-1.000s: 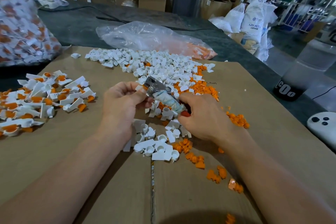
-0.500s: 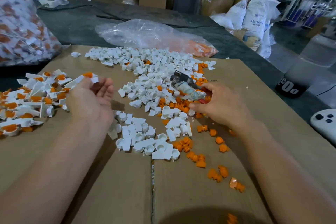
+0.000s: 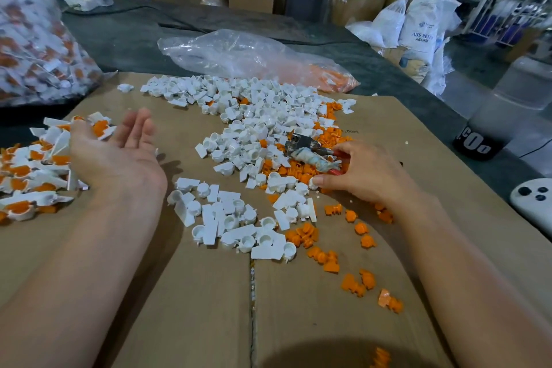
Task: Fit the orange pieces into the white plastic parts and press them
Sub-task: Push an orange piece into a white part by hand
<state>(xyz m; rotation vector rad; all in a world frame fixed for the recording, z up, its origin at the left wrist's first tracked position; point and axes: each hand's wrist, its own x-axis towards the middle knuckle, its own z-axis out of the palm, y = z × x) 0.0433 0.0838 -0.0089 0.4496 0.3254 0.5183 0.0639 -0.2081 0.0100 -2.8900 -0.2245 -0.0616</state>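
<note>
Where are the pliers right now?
In the head view, the pliers lie right of centre on the pile of white parts and orange pieces, their handles gripped by the right hand.

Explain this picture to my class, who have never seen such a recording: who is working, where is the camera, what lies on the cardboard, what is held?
No machine here: a person works with bare hands, and one camera on their head looks forward and down. On the cardboard lie a heap of white plastic parts, loose orange pieces and, at the left, a pile of fitted parts, white with orange inside. A clear plastic bag lies behind. The left hand is open, palm up, and holds nothing. The right hand grips the handles of pliers resting on the heap.
</note>
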